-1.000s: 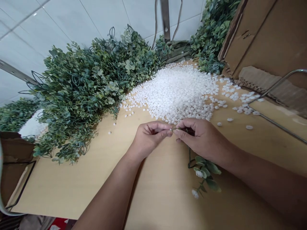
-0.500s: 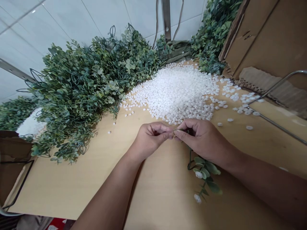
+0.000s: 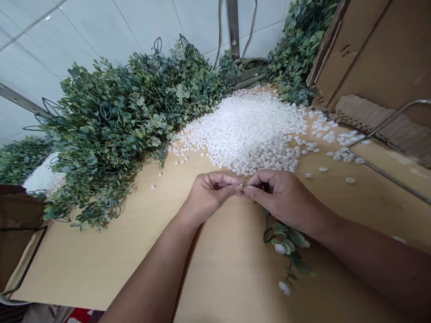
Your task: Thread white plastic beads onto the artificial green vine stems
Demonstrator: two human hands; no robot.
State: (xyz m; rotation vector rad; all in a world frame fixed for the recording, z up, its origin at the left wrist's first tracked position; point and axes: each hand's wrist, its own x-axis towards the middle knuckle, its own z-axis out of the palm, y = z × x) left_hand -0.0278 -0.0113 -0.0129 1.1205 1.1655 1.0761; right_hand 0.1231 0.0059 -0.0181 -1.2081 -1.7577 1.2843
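My right hand (image 3: 274, 190) pinches an artificial leaf sprig (image 3: 291, 237) between thumb and fingers. The sprig's dark stem and green leaves hang below that hand, with two small white flower heads (image 3: 284, 288) among them. My left hand (image 3: 210, 193) is closed in a pinch, its fingertips meeting those of the right at a thin stem end. A tiny pale bit shows between the fingertips; what the left fingers hold is mostly hidden. Just beyond both hands lies a large heap of small white flower heads (image 3: 252, 130) on the wooden table (image 3: 134, 264).
A big pile of artificial greenery (image 3: 114, 121) fills the left back, with more greenery (image 3: 296, 54) at the right back. A cardboard box (image 3: 377, 54) and a bent metal rod (image 3: 390, 119) stand at right. Another cardboard box (image 3: 20, 211) is at the left edge.
Both hands stay pinched together, the right fingertips shifting slightly left and down. The hanging end of the sprig has swung a little right and down.
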